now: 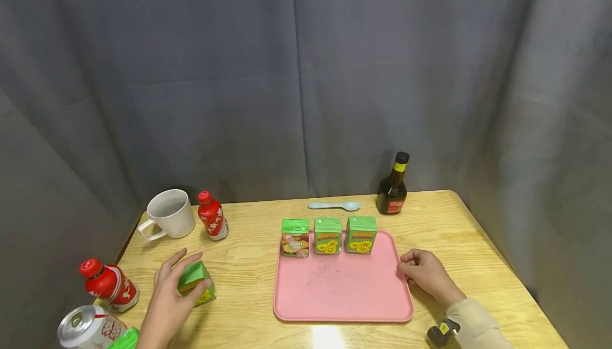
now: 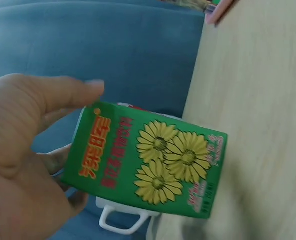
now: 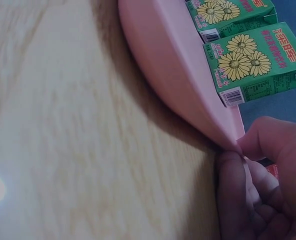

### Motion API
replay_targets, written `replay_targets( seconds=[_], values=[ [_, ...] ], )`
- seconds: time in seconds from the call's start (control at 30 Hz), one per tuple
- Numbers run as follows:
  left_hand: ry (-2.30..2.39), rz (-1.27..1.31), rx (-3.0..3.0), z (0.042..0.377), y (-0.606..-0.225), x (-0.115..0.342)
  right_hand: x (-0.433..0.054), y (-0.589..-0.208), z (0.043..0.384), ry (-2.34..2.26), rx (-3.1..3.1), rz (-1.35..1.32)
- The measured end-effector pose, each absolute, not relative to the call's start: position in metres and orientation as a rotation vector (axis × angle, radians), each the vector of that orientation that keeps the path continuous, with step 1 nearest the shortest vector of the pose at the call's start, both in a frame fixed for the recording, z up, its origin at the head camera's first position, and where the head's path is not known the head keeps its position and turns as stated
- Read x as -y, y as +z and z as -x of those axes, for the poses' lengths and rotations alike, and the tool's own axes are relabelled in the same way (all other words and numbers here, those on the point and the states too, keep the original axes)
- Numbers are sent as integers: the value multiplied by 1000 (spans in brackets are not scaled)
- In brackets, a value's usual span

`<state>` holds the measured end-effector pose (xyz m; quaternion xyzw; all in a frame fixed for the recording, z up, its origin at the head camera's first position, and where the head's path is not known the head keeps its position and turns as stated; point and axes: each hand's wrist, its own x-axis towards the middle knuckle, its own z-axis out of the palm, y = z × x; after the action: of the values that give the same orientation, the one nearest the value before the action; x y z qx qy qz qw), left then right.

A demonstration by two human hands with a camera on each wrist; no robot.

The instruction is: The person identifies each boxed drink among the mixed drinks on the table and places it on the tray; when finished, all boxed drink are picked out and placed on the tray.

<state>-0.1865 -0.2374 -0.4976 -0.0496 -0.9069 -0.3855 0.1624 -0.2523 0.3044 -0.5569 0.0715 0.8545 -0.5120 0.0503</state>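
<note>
My left hand [image 1: 170, 293] grips a green drink carton [image 2: 153, 160] printed with yellow flowers, thumb on one side and fingers on the other. The carton leans a little at the table's left part; whether it touches the tabletop I cannot tell. At the right, my right hand [image 1: 427, 274] pinches the rim of a pink tray [image 1: 344, 290] between thumb and index finger, as the right wrist view shows. Along the tray's far side stand three green cartons: a left one [image 1: 295, 238] with a different front picture, a middle one [image 1: 328, 236] and a right one [image 3: 258, 62].
A white mug [image 1: 174, 214] and a red bottle [image 1: 213, 216] stand at the back left. Nearer are another red bottle [image 1: 112, 285], a can [image 1: 88, 328] and a partly hidden green object [image 1: 125, 340]. A pale blue spoon [image 1: 334, 205] and a dark sauce bottle [image 1: 392, 187] sit behind the tray.
</note>
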Motion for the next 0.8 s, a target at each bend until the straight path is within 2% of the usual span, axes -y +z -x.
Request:
replay_targets(
  seconds=[0.33,0.8],
  values=[
    [-1036,159,2494,187,-512,232,-306,-560,254,-1550,-2617,-223],
    [-1188,-49,2371,189,-526,223,-306,-561,253,-1549,-2608,-226]
  ],
)
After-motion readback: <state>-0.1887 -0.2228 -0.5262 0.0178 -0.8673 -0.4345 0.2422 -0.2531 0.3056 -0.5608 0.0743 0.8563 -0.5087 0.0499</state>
